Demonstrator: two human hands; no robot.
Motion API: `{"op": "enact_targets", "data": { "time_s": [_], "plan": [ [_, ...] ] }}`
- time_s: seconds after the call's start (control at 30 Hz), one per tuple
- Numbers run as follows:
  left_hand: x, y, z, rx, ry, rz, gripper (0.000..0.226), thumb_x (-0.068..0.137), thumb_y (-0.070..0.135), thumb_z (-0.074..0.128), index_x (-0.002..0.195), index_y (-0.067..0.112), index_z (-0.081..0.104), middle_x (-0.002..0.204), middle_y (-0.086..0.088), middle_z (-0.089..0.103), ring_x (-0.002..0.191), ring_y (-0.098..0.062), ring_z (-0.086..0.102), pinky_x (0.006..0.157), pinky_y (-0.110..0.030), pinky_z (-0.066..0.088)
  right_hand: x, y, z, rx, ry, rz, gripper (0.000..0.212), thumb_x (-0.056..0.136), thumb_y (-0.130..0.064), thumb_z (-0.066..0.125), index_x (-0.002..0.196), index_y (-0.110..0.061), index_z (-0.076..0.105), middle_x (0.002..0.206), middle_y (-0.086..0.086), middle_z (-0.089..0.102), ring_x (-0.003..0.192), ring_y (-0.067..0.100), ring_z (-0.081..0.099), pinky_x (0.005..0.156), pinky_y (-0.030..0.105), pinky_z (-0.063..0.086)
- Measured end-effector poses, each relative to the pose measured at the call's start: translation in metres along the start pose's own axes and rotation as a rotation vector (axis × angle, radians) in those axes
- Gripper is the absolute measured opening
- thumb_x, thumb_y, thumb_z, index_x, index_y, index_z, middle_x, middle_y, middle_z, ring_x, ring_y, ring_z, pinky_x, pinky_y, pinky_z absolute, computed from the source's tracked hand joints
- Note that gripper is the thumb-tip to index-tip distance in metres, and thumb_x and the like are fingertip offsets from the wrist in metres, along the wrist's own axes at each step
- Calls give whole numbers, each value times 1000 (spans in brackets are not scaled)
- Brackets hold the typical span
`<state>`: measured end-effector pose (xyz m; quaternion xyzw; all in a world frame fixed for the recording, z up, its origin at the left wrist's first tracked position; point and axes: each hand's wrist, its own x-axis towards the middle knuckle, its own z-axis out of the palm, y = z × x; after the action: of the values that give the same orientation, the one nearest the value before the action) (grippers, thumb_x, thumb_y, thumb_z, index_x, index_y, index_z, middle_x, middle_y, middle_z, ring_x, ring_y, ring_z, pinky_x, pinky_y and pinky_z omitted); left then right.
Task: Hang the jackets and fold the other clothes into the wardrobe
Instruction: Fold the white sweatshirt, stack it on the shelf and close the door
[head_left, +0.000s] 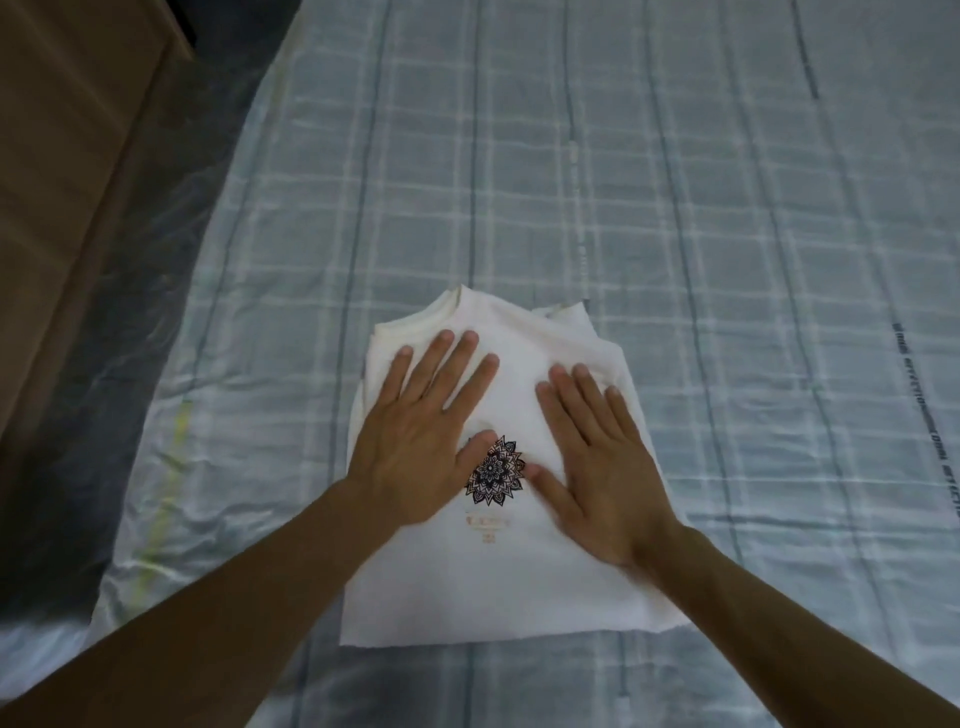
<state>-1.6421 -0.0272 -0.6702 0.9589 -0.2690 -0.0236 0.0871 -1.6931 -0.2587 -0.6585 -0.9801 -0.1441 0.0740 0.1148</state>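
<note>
Left hand (422, 436): flat, fingers straight and spread, palm down on the shirt, fingertips pointing toward 1 o'clock. Grips nothing.

Right hand (597, 467): flat, fingers straight and close together, palm down on the shirt, fingertips pointing toward 11 o'clock. Grips nothing.

Shirt (498, 587): white, already folded to a rough rectangle, neckline at its 12 o'clock end, hem edge at 6 o'clock. Both hands press its upper half; a black round print (496, 473) shows between the thumbs, with a small faint label just below, unreadable.

Bed sheet (675, 208): pale blue check with darker stripes, lightly creased. The shirt lies on it at the lower middle of the view.

Brown furniture (67, 182): at 10 o'clock, beside the bed; what it is cannot be told. No wardrobe identifiable.

Step in hand, as judged: smoothing and flattening a folded garment; the folding stage of this item looks near done.

Next move, as judged: either one more fold bringing hem to neckline, or sliding both hands under the sides to lift the bundle level so the folds hold on the way to the wardrobe.
</note>
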Motion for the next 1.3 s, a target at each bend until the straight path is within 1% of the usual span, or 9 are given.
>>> {"op": "enact_targets", "data": {
  "time_s": [0.33,0.47,0.6,0.7,0.8,1.07,1.17,1.23,1.3],
  "plan": [
    [16,-3,0,21,-13,-26,72,97,60,35,159,27,18,168,-7,6,155,-28,-1,122,-55,8,38,16,-1,-26,39,99,70,101,-56,16,158,-16,11,167,4,5,154,18,-2,124,47,10],
    [19,2,-4,63,-35,-75,70,99,59,28,159,27,14,168,-9,4,154,-30,-2,122,-56,8,38,17,-2,3,31,94,69,101,-54,21,159,-17,10,167,3,3,153,18,-3,124,46,5],
    [-12,19,-14,40,-63,-66,68,101,57,25,159,23,14,168,-7,2,155,-27,-4,122,-57,7,3,1,-19,55,-53,56,70,101,-55,22,159,-18,7,167,6,-1,153,21,-7,124,44,2],
    [-56,27,-9,6,-120,-6,67,101,58,24,159,27,14,168,-3,0,155,-25,-4,121,-57,13,-42,-13,-15,-33,-117,36,72,99,-62,15,159,-23,0,166,5,-8,152,22,-14,124,45,2],
    [-75,23,-2,-23,-141,-38,69,101,60,26,160,29,9,168,-1,-1,155,-24,-3,121,-56,16,-52,-11,-4,-33,-100,93,75,99,-64,20,158,-24,-4,166,2,-13,151,19,-18,124,44,0],
    [-88,34,-13,-50,-210,-35,73,100,62,23,160,24,5,168,-5,-6,154,-26,-8,122,-55,17,-61,-12,-11,-39,-148,14,81,97,-64,20,158,-14,7,166,8,-1,153,23,-8,123,50,10],
    [-118,44,-16,-90,-217,21,83,95,73,26,160,24,9,168,-6,-6,154,-25,-9,122,-53,12,-86,-13,-13,-19,-152,-75,90,94,-74,27,158,-14,9,166,8,0,153,21,-6,124,45,7],
    [-136,45,-15,-97,-236,52,94,88,81,33,160,24,11,168,-7,-5,154,-26,-7,122,-51,8,-102,-11,-13,-27,-139,-115,99,88,-78,41,158,-15,12,166,8,2,154,22,-3,124,44,7],
    [-145,45,-13,-70,-217,65,97,85,77,44,160,22,14,168,-9,-2,155,-28,-3,121,-50,10,-111,-10,-10,-52,-107,-140,102,83,-68,59,158,-15,14,166,9,6,154,24,3,122,46,14]
  ]
}}
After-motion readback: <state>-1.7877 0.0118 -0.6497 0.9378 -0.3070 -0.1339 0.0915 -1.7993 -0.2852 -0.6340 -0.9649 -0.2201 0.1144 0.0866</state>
